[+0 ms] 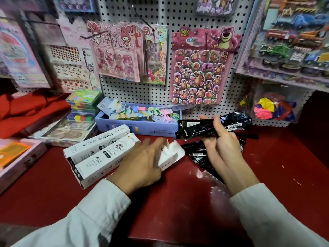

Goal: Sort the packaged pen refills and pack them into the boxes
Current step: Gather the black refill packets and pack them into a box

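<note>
- Black refill packs (211,127): a bunch held up off the bench, long axis roughly level, header-card end pointing toward the left hand, other end away to the right.
- Right hand (220,145): fingers (216,124) curled round the bunch, thumb in front.
- More black packs (197,154) lie on the red bench (178,202) just under that hand.
- Open white box (170,155): left hand (142,161) rests over it, fingers (156,142) straight and spread; blurred, grip can't be confirmed. Its mouth faces the bunch, just beside it.
- Judgement: the bunch's axis lies near the box's line; a short slide toward the left hand would load it.
- Two white boxes (99,150) lie beyond the left fingers.
</note>
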### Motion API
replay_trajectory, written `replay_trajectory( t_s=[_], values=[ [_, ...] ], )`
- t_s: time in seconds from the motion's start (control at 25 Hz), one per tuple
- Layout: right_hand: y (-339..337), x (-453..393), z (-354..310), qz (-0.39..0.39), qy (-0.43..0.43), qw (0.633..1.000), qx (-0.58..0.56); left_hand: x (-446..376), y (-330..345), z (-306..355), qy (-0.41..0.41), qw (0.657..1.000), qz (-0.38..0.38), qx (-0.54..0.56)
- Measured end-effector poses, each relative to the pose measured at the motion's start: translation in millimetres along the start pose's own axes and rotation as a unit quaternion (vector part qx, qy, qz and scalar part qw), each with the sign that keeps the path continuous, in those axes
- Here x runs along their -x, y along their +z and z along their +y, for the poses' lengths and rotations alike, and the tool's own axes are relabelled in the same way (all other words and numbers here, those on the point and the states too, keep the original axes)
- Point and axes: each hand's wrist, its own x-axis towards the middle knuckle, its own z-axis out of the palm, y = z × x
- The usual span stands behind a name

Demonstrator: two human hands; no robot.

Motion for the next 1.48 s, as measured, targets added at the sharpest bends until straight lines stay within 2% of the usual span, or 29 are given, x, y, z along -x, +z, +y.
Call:
replay_trajectory(
  t_s=[0.12,0.2,0.28,0.36,0.48,0.68,0.72,0.84,0.88,0.92,1.0,1.04,1.08,1.16,1.2,1.32,1.4,1.48],
  values=[
    [4.0,4.3,3.9,0.044,-0.018,0.999,0.0,5.0,-6.3,13.2,0.071,0.988,0.134,0.029],
    [8.1,8.5,1.2,0.028,-0.061,0.997,0.024,5.3,-8.2,18.7,0.085,0.98,0.177,0.029],
    [9.1,11.7,-3.8,-0.002,-0.119,0.987,0.105,5.5,-7.4,22.3,0.094,0.976,0.195,0.021],
    [6.4,15.4,-5.7,-0.036,-0.167,0.97,0.172,6.4,-7.0,23.8,0.104,0.975,0.196,0.011],
    [5.5,21.1,-5.7,-0.099,-0.188,0.947,0.241,7.4,-6.9,26.0,0.118,0.973,0.199,0.009],
    [5.2,21.9,-8.2,-0.089,-0.199,0.968,0.127,5.1,-6.3,30.5,0.118,0.964,0.226,0.078],
    [5.4,22.8,-8.3,-0.111,-0.205,0.96,0.152,4.4,-5.7,31.1,0.117,0.963,0.229,0.081],
    [11.5,31.2,-2.8,-0.233,-0.21,0.907,0.282,5.2,-1.9,32.2,0.128,0.964,0.224,0.071],
    [13.4,34.4,-1.4,-0.243,-0.203,0.9,0.301,5.9,-1.2,31.5,0.13,0.964,0.222,0.065],
    [15.4,35.7,-1.4,-0.221,-0.195,0.907,0.302,5.9,-1.3,30.9,0.128,0.965,0.221,0.061],
    [17.3,35.1,-5.0,-0.096,-0.189,0.932,0.293,5.6,-2.4,30.4,0.119,0.965,0.223,0.062],
    [15.6,33.8,-7.0,-0.043,-0.208,0.93,0.299,5.4,-2.8,30.9,0.115,0.965,0.225,0.065],
    [13.7,32.0,-7.9,-0.035,-0.223,0.92,0.321,5.2,-2.9,31.3,0.114,0.965,0.225,0.066],
    [14.2,32.8,-5.5,-0.124,-0.203,0.885,0.399,5.8,-2.3,32.0,0.115,0.968,0.217,0.058],
    [13.9,32.9,-2.1,-0.153,-0.186,0.881,0.407,5.9,-2.1,31.9,0.115,0.969,0.213,0.051],
    [10.0,29.1,-1.1,-0.108,-0.2,0.91,0.346,5.4,-2.4,32.2,0.105,0.969,0.217,0.054],
    [7.4,29.4,-0.2,-0.158,-0.209,0.872,0.413,3.8,0.5,30.2,0.1,0.969,0.222,0.039],
    [3.7,30.0,1.1,-0.2,-0.204,0.822,0.492,0.8,6.0,24.7,0.069,0.981,0.183,-0.011]
  ],
)
